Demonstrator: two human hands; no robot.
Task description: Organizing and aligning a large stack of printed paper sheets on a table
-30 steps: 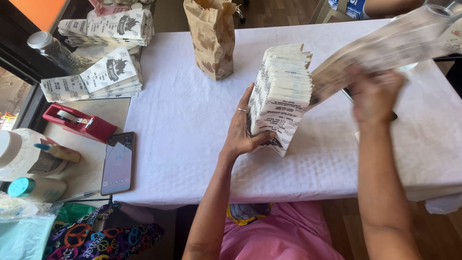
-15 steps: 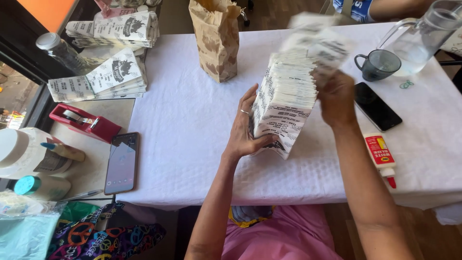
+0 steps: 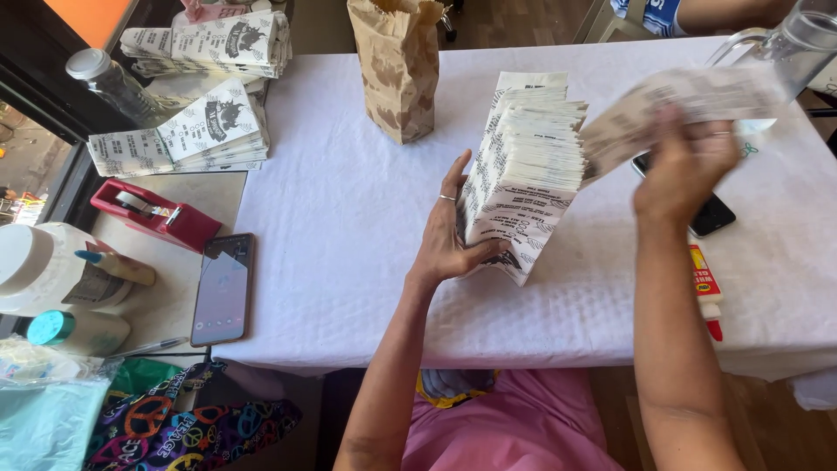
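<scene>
My left hand (image 3: pixel 451 234) presses flat against the left side of a tall stack of white printed paper bags (image 3: pixel 525 166), which stands on edge on the white tablecloth (image 3: pixel 349 218). My right hand (image 3: pixel 684 166) is raised to the right of the stack and grips a bundle of the same flat bags (image 3: pixel 680 105), blurred by motion. A ring shows on my left hand.
A brown paper bag (image 3: pixel 398 65) stands upright at the back. More piles of printed bags (image 3: pixel 196 131) lie far left. A red tape dispenser (image 3: pixel 155 214), a phone (image 3: pixel 223 288), bottles, a black phone (image 3: pixel 711 214), a glue bottle (image 3: pixel 704 283) and a glass jug (image 3: pixel 798 44) surround the work area.
My right hand went to the top of the stack and has now swung out to the right holding a bundle of bags. My left hand stays on the stack.
</scene>
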